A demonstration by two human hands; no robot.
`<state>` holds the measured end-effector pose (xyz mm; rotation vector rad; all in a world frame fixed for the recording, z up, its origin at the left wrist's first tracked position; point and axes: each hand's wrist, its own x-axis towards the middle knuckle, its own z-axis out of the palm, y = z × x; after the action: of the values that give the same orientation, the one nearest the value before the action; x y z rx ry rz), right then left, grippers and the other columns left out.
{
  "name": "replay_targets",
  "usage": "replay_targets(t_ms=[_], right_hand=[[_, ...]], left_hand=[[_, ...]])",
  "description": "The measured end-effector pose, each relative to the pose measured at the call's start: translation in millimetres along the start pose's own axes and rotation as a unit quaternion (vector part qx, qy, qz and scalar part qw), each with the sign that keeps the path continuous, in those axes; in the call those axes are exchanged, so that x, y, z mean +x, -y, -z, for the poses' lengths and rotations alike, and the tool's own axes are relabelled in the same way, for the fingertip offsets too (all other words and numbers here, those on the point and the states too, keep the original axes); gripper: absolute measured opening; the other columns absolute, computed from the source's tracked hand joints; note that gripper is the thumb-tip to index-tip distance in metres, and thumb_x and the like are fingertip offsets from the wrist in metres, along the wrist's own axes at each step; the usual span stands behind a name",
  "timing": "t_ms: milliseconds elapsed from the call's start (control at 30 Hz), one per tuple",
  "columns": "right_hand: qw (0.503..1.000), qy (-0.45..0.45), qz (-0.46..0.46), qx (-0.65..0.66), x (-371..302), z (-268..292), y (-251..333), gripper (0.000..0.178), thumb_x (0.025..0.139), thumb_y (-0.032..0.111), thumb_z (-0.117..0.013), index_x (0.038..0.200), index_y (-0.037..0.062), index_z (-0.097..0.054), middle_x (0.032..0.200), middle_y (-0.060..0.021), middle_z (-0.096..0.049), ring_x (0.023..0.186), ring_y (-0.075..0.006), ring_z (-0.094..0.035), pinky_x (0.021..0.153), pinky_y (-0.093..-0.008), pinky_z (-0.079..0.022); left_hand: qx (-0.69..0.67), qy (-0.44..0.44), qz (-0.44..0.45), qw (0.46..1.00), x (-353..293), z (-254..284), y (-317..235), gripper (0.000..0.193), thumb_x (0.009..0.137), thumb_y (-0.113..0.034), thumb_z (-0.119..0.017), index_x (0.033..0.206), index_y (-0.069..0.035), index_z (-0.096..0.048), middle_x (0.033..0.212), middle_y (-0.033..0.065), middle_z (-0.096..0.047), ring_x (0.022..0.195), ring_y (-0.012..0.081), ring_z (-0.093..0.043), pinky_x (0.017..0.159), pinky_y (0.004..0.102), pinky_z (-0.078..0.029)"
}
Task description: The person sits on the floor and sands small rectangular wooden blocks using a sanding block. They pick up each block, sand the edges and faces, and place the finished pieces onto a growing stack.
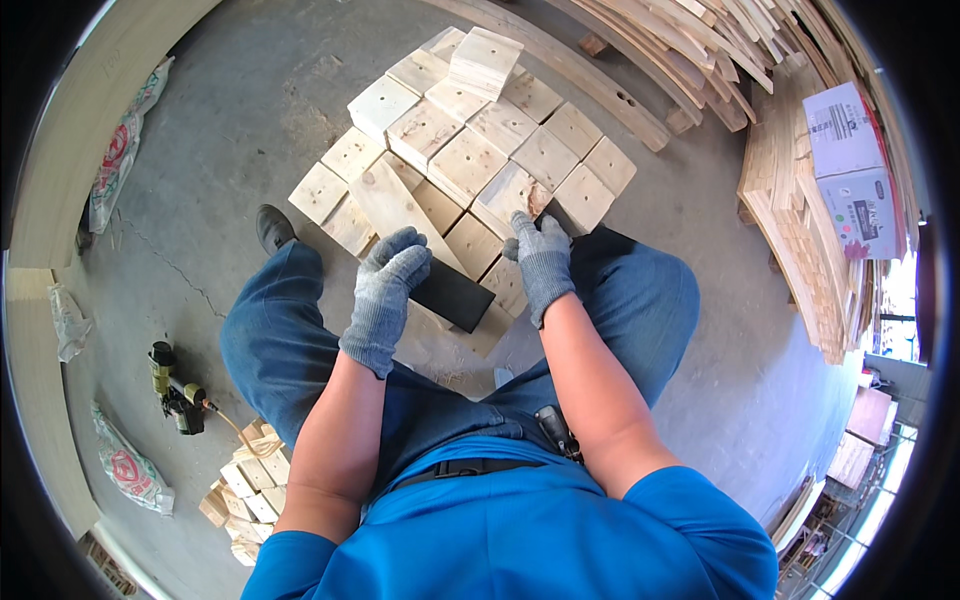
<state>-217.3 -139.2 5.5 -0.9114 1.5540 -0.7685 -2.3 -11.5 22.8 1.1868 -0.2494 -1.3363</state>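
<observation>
My left hand [390, 280], in a grey knit glove, has its fingers curled at the end of a black rectangular piece [455, 295]. This piece slants across a pale wooden board [405, 215] that leans over a pile of wooden blocks. My right hand [542, 258], gloved alike, is bent with its fingertips at a block with a rough, bark-marked face [513, 190]. Whether it grips anything is hidden. Many of the square blocks [465, 165] have a small hole in the face. One loose block [485, 62] lies tilted on top at the far end.
Long planks [640, 60] lie at the far right, near a timber stack [790, 200] bearing a cardboard box [855, 175]. At left are a nail gun [178, 388] with a hose, white sacks [130, 460] and a smaller block pile [250, 485]. My legs flank the blocks.
</observation>
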Motion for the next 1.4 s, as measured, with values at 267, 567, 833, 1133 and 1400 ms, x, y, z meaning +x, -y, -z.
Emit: replay_targets(t_ms=[267, 567, 833, 1133, 1400], right_hand=[[0.999, -0.004, 0.017, 0.031, 0, -4, -2, 0.031, 0.103, 0.025, -0.076, 0.114, -0.0025, -0.067, 0.081, -0.0091, -0.071, 0.059, -0.0153, -0.067, 0.055, -0.0317, -0.059], [0.999, 0.003, -0.006, 0.033, -7, 4, -1, 0.038, 0.103, 0.025, -0.077, 0.123, -0.0040, -0.062, 0.082, -0.0073, -0.071, 0.060, -0.0141, -0.066, 0.057, -0.0304, -0.059], [0.999, 0.014, 0.008, 0.050, -16, 31, -2, 0.065, 0.101, 0.025, -0.078, 0.149, -0.0090, -0.051, 0.098, -0.0115, -0.073, 0.076, -0.0149, -0.070, 0.063, -0.0302, -0.059], [0.935, 0.118, 0.294, -0.160, -46, 25, -20, 0.078, 0.092, 0.034, -0.084, 0.152, -0.0030, -0.053, 0.132, -0.0236, -0.071, 0.124, -0.0368, -0.068, 0.108, -0.0434, -0.053], [0.781, 0.198, 0.404, -0.432, -104, -2, -1, 0.099, 0.082, 0.047, -0.088, 0.161, 0.0064, -0.045, 0.157, -0.0234, -0.052, 0.144, -0.0407, -0.051, 0.122, -0.0499, -0.039]], left_hand=[[-0.010, -0.001, 0.004, 1.000, -1, 0, 0, 0.039, 0.104, -0.008, -0.069, 0.141, 0.001, -0.065, 0.129, 0.0151, -0.074, 0.112, 0.0274, -0.074, 0.100, 0.0409, -0.061], [-0.033, 0.010, -0.007, 0.999, -3, 4, 0, 0.037, 0.104, -0.008, -0.069, 0.140, 0.000, -0.066, 0.128, 0.0148, -0.074, 0.111, 0.0279, -0.074, 0.101, 0.0423, -0.060], [-0.072, 0.003, -0.030, 0.997, -10, 8, 0, 0.032, 0.105, -0.010, -0.068, 0.136, -0.002, -0.068, 0.124, 0.0143, -0.076, 0.110, 0.0293, -0.074, 0.101, 0.0446, -0.060], [-0.052, -0.097, -0.082, 0.991, -26, 22, -1, 0.026, 0.103, -0.010, -0.072, 0.129, -0.006, -0.071, 0.116, 0.0102, -0.078, 0.101, 0.0244, -0.076, 0.091, 0.0402, -0.062], [0.033, -0.187, -0.105, 0.976, -29, 48, 13, 0.028, 0.100, -0.009, -0.074, 0.128, -0.009, -0.072, 0.110, 0.0061, -0.077, 0.095, 0.0203, -0.074, 0.083, 0.0354, -0.062]])
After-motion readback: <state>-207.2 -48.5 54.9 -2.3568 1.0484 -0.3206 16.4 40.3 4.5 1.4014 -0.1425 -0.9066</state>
